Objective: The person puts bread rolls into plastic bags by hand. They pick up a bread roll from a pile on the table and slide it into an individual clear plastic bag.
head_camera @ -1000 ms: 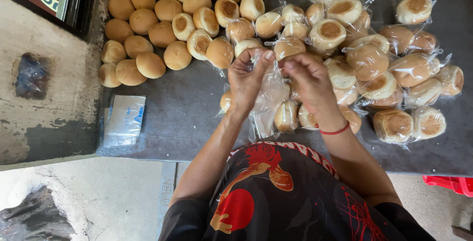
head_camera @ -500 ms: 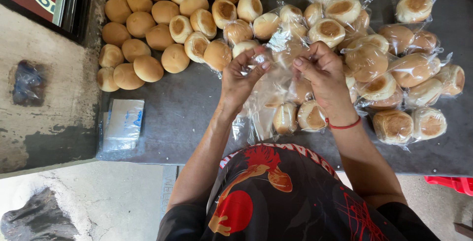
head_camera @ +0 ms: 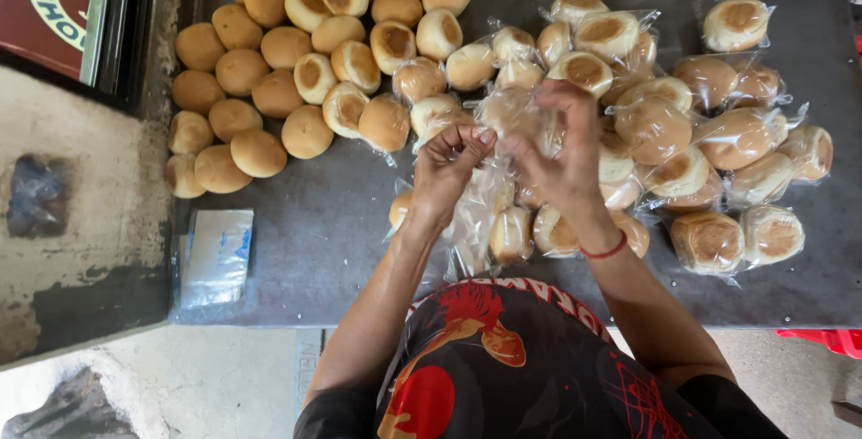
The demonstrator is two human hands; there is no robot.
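Both of my hands hold one clear plastic bag [head_camera: 503, 120] with a bun inside, raised over the dark grey table [head_camera: 314, 250]. My left hand [head_camera: 449, 170] pinches the bag's left side. My right hand [head_camera: 561, 147], a red band on its wrist, grips the bag's top right. A heap of bare golden buns [head_camera: 305, 53] lies to the left. Bagged buns [head_camera: 700, 134] spread out to the right and under my hands.
A flat stack of empty clear bags [head_camera: 215, 255] lies at the table's near left corner. A worn concrete ledge [head_camera: 81, 223] runs along the left, with a dark framed sign [head_camera: 63, 8] at the top left. Something red [head_camera: 831, 340] shows at the lower right.
My hands have lifted the bag a little and drawn closer together around its top; the view shifted slightly down and left.
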